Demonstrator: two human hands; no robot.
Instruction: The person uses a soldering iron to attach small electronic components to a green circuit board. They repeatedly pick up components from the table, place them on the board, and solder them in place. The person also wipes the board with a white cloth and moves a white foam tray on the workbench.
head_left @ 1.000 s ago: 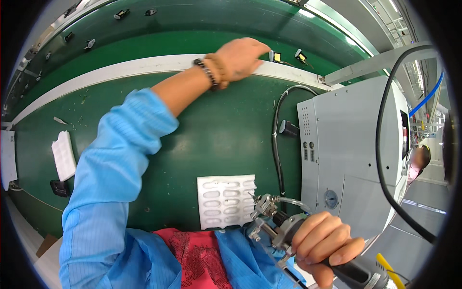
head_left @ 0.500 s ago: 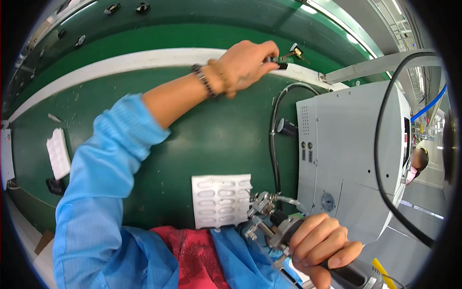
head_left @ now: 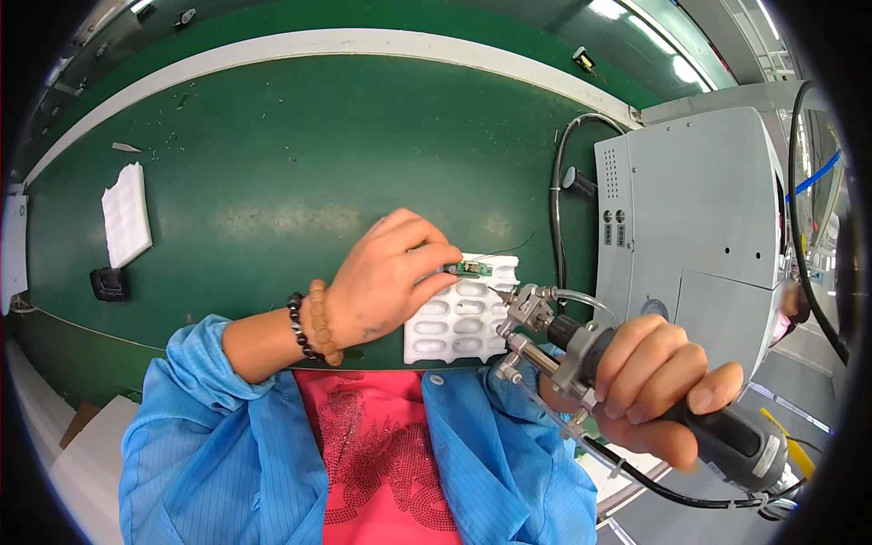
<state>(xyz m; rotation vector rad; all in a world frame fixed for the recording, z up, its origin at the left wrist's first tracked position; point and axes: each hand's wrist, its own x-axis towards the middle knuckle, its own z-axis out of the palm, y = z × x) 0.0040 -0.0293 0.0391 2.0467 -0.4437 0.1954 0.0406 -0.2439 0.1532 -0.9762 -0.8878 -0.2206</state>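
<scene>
Between the thumb and fingers of my left hand [head_left: 391, 277] is a small green circuit board [head_left: 474, 270] with a thin dark wire trailing off it. The board is at the far edge of a white moulded tray [head_left: 436, 350] with rows of oval hollows. My right hand [head_left: 668, 386] is wrapped round the black grip of an electric screwdriver [head_left: 745, 445]. Its metal nozzle, with clear and black hoses attached, points left at the tray's right side, with the tip close to the board.
A grey machine box [head_left: 690, 200] stands on the right, with a black cable [head_left: 556, 200] beside it. Another white tray [head_left: 127, 218] and a small black part [head_left: 109, 284] lie far left. Beyond the white rail [head_left: 363, 41], a belt carries several small parts.
My left hand has come back from the far rail toward me, bringing the circuit board to the tray. The screwdriver stays in my right hand, and the whole view has shifted.
</scene>
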